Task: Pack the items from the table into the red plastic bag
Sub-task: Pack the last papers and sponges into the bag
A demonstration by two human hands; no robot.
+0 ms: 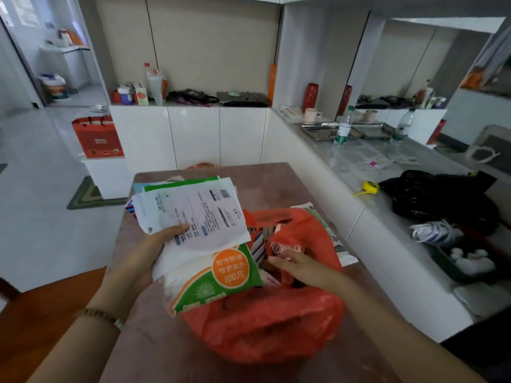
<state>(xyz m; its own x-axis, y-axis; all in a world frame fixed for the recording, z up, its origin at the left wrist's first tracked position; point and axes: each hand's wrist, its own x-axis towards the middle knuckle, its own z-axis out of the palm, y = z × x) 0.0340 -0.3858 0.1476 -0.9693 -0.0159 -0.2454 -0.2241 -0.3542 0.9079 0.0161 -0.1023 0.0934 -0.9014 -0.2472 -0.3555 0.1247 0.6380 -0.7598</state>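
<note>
The left hand [150,246] had its fingers clamped on a stack of packets [193,230], thumb on top, held above the desk [276,183]. The right hand [301,268] reached, fingers loosely spread, into the red plastic bag [265,324] lying open on it

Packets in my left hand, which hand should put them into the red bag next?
Left, probably. The left hand already grips the packets right beside the bag; the right hand rests at its opening.

Two hands [154,247]; one red plastic bag [265,327]; two clear bottles [343,127]; two red vases [310,96].
</note>
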